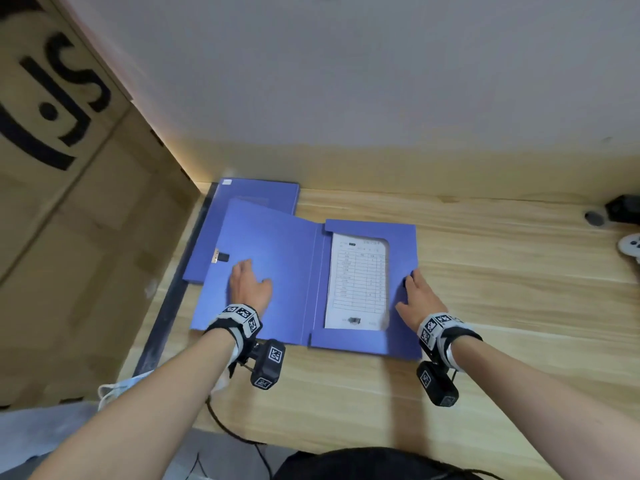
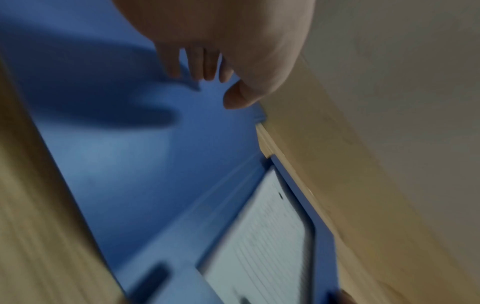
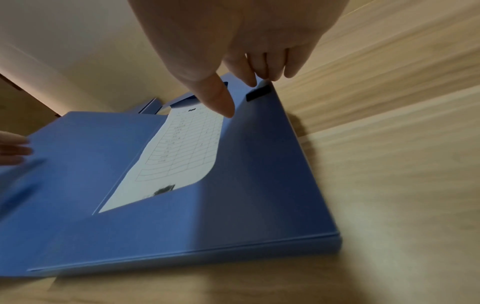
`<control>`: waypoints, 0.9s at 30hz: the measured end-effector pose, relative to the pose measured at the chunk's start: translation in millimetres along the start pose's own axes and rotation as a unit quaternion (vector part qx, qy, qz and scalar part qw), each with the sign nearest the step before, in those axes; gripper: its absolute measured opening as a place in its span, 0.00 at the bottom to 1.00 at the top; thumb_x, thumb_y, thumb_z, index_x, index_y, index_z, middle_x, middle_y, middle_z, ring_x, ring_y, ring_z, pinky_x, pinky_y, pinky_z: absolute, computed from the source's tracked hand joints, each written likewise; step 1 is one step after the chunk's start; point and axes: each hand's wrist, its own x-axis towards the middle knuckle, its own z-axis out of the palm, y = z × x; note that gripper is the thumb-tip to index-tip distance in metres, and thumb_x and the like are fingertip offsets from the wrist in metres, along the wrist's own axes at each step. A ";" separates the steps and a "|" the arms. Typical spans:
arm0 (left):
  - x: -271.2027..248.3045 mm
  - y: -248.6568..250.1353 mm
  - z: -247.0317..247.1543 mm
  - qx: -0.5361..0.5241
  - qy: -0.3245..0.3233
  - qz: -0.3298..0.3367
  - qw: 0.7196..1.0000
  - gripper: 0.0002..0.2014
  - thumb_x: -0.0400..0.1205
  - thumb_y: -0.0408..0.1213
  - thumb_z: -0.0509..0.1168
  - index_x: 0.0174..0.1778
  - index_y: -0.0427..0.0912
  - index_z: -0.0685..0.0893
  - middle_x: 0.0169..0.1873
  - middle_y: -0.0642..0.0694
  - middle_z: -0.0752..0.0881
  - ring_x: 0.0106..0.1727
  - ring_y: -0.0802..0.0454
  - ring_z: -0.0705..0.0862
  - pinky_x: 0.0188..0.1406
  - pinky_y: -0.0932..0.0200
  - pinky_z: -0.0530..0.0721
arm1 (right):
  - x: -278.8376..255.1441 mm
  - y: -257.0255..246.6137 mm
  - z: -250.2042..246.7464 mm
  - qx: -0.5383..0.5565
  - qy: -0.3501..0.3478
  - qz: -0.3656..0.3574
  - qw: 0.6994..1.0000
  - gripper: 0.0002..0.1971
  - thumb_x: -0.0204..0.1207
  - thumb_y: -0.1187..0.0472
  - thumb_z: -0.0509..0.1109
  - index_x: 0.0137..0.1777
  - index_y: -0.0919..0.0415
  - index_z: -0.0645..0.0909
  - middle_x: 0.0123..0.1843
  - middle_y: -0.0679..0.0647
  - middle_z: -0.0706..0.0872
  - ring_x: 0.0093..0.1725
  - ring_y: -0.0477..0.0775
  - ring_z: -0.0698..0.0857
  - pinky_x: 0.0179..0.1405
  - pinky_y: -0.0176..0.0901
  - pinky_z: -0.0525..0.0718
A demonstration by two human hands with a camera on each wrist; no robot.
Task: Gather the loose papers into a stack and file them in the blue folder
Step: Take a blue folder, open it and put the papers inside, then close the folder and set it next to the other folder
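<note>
A blue folder (image 1: 287,258) lies open on the wooden table (image 1: 502,271). Printed papers (image 1: 358,282) sit in its right half, tucked under the blue inner flaps (image 1: 401,254). My left hand (image 1: 250,287) rests palm down with straight fingers on the opened cover. My right hand (image 1: 417,296) touches the right flap near its outer edge. In the right wrist view the right hand (image 3: 242,95) has its fingertips (image 3: 259,80) by a black patch (image 3: 258,93), and its thumb points at the papers (image 3: 182,152). The blurred left wrist view shows my left hand (image 2: 218,89) over the cover (image 2: 142,164).
A second blue folder (image 1: 259,192) lies under the open one at the back left. A big cardboard box (image 1: 69,202) stands along the left. A black device (image 1: 623,209) and a white controller (image 1: 630,245) sit at the right edge. A cable (image 1: 235,431) hangs at the front.
</note>
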 end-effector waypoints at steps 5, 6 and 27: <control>17.2 -25.9 -41.0 0.138 -0.022 -0.091 0.986 0.45 0.78 0.40 0.65 0.86 0.39 0.44 0.86 0.39 0.46 0.87 0.42 0.48 0.81 0.37 0.53 | -7.8 -14.9 0.8 -0.036 -0.012 0.005 0.999 0.32 0.79 0.56 0.64 0.80 0.66 0.61 0.85 0.55 0.52 0.78 0.58 0.71 0.67 0.51 0.80; 19.1 -29.3 -44.9 0.129 -0.045 -0.109 0.985 0.46 0.78 0.41 0.65 0.86 0.38 0.42 0.86 0.38 0.48 0.86 0.39 0.51 0.82 0.36 0.54 | -8.2 -15.3 3.4 -0.040 -0.016 0.006 0.999 0.33 0.79 0.55 0.64 0.82 0.66 0.59 0.86 0.56 0.50 0.80 0.57 0.67 0.68 0.51 0.79; -63.1 78.2 -61.3 -0.103 -0.173 0.160 0.966 0.19 0.77 0.37 0.63 0.66 0.50 0.80 0.53 0.52 0.87 0.60 0.47 0.85 0.51 0.42 0.89 | -18.6 -7.8 -8.8 -0.012 -0.021 -0.031 0.999 0.28 0.78 0.59 0.63 0.77 0.69 0.66 0.83 0.58 0.57 0.80 0.58 0.65 0.66 0.50 0.78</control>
